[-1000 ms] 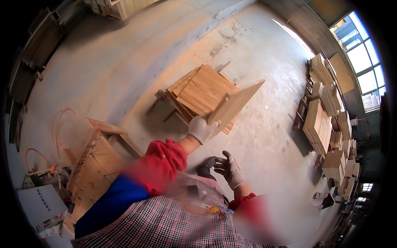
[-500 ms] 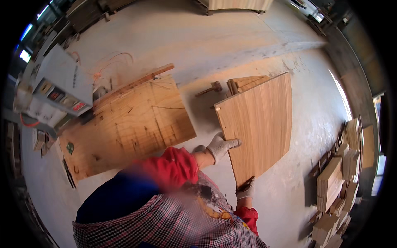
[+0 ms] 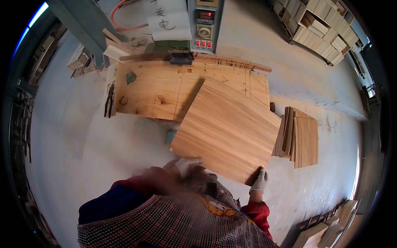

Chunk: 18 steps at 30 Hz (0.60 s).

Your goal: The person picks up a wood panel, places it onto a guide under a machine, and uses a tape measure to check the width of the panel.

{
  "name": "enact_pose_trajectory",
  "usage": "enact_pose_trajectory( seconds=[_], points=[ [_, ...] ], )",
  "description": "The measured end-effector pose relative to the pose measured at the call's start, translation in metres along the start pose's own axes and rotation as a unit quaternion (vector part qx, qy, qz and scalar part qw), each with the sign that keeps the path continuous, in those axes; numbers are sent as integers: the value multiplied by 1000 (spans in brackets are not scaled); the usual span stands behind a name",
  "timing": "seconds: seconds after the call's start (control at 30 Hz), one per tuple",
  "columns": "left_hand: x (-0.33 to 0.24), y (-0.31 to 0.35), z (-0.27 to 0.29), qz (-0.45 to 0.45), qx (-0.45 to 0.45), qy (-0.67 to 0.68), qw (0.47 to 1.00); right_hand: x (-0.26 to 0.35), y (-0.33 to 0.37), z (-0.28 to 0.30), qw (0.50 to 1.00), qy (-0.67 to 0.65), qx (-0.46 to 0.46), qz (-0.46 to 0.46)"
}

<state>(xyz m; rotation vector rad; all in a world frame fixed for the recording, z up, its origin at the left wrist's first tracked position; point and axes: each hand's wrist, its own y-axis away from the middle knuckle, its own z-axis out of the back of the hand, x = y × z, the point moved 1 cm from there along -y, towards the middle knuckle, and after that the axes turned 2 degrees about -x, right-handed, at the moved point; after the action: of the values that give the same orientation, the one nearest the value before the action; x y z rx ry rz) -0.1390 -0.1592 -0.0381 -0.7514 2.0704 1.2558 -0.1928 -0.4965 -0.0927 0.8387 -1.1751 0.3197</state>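
A wide wood-grain panel (image 3: 229, 130) is held in front of me, its far corner overlapping the wooden workbench (image 3: 149, 93). My left hand (image 3: 189, 166), in a pale work glove, grips the panel's near left edge with the thumb on top. At the near right corner my right hand (image 3: 259, 180), also gloved, is closed on the panel's edge. The fingers under the panel are hidden. Along the bench's back edge runs a wooden strip (image 3: 231, 63), beside a small dark block (image 3: 181, 58). Pliers (image 3: 109, 100) hang at the bench's left end.
Behind the bench stands a grey control box (image 3: 205, 25) with red switches. Several panels (image 3: 304, 136) lean together on the floor to the right. Stacked boards (image 3: 326, 231) lie at the lower right. A pallet of wooden pieces (image 3: 316, 27) stands at the far right.
My view and body have turned left toward the bench. The panel has swung from steeply tilted at the right to flatter, partly over the bench, with both hands still holding it.
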Motion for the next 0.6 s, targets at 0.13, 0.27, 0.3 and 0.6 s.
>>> enact_pose_trajectory(
  seconds=[0.13, 0.27, 0.3, 0.6],
  points=[
    [17, -3, 55, -97, -5, 46, 994, 26, 2, -77, 996, -20, 41, 81],
    [-35, 0, 92, 38, -102, 334, 936, 69, 19, -135, 944, 187, 165, 217],
    [-43, -5, 104, 10, -92, 331, 939, 80, 22, -149, 914, 253, 177, 263],
    [-80, 14, 183, 27, -183, 379, 907, 106, 34, -206, 727, 590, 167, 307]
  ],
)
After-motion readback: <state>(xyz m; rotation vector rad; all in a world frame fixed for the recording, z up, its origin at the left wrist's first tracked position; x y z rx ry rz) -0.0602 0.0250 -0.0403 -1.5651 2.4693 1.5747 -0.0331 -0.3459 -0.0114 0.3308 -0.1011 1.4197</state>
